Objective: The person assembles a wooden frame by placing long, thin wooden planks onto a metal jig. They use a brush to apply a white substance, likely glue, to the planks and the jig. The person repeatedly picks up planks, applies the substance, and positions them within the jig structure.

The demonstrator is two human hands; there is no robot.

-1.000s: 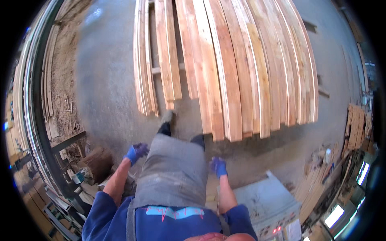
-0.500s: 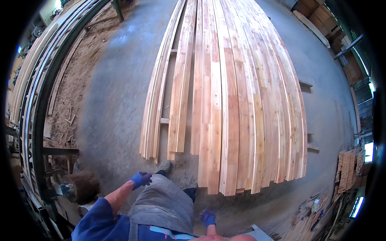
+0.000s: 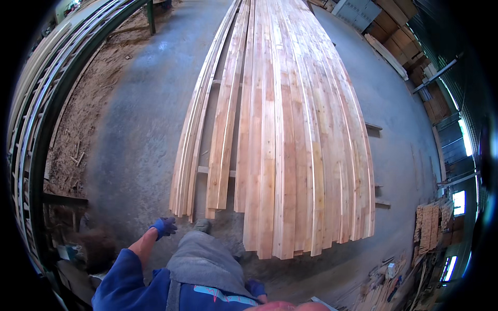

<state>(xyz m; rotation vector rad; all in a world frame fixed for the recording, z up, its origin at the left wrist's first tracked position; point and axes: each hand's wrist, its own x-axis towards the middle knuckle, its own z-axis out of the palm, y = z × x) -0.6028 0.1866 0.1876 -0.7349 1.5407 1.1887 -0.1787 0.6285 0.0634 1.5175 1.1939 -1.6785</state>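
My left hand (image 3: 164, 227), in a blue-purple glove, is stretched forward and holds nothing. Its fingers are apart, just short of the near ends of a narrow bundle of boards (image 3: 182, 199). To the right of that bundle lie a few more long boards (image 3: 220, 181), then a wide layer of pale and reddish planks (image 3: 295, 207) side by side. My right hand (image 3: 255, 288), gloved the same way, hangs low beside the grey apron (image 3: 207, 259). Its fingers are mostly hidden, and it touches no board that I can see.
Wooden crosspieces (image 3: 203, 169) lie under the boards, and some stick out at the right (image 3: 383, 204). A green metal frame (image 3: 39, 155) carrying long strips runs along the left, beside sawdust (image 3: 78, 129). At the lower right are stacked wood pieces (image 3: 429, 228) and loose sticks (image 3: 376, 282).
My left hand has moved forward and left, toward the ends of the narrow bundle. The right hand has come back closer to my body. The view has shifted, and the boards lie still.
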